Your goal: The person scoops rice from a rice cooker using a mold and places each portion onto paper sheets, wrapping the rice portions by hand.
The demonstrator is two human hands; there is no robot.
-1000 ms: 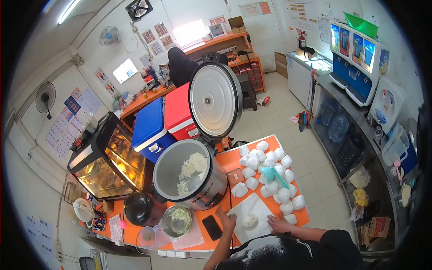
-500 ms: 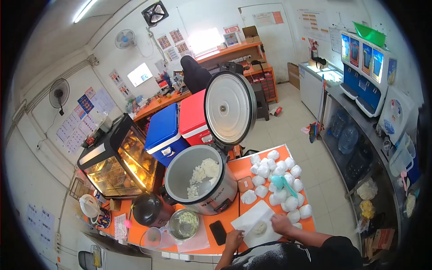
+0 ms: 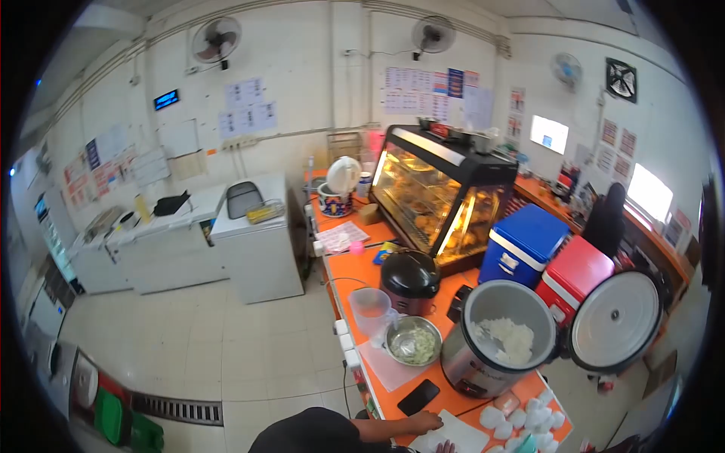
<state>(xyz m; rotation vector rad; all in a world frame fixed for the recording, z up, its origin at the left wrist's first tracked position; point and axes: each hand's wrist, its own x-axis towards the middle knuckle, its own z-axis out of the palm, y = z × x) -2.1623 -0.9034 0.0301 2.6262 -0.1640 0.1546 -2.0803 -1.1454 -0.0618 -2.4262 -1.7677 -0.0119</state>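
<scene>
My left hand point(image 3: 426, 422) is at the left edge of a white paper sheet point(image 3: 470, 436), its fingers closed on the paper. Fingertips of my right hand point(image 3: 445, 448) show at the bottom edge of the view, stretched out over the sheet; the rest of that hand is cut off. Just beyond the left hand lies a black phone point(image 3: 418, 397). White wrapped bundles point(image 3: 538, 419) are grouped right of the sheet, with a teal scoop point(image 3: 526, 444) among them. A large rice cooker point(image 3: 483, 374) stands open behind, cooked rice point(image 3: 507, 340) inside.
A metal bowl point(image 3: 413, 341) with pale food, a clear jug point(image 3: 371, 310) and a smaller black cooker point(image 3: 409, 276) stand on the orange table. Behind are a lit food warmer point(image 3: 445, 189), a blue cooler point(image 3: 526, 243) and a red cooler point(image 3: 575, 275). White freezers point(image 3: 260, 249) line the left wall.
The view has swung left, so the table and hands now appear lower right. My right hand has moved from the sheet's right side toward its near part. The rice on the sheet is no longer clearly visible.
</scene>
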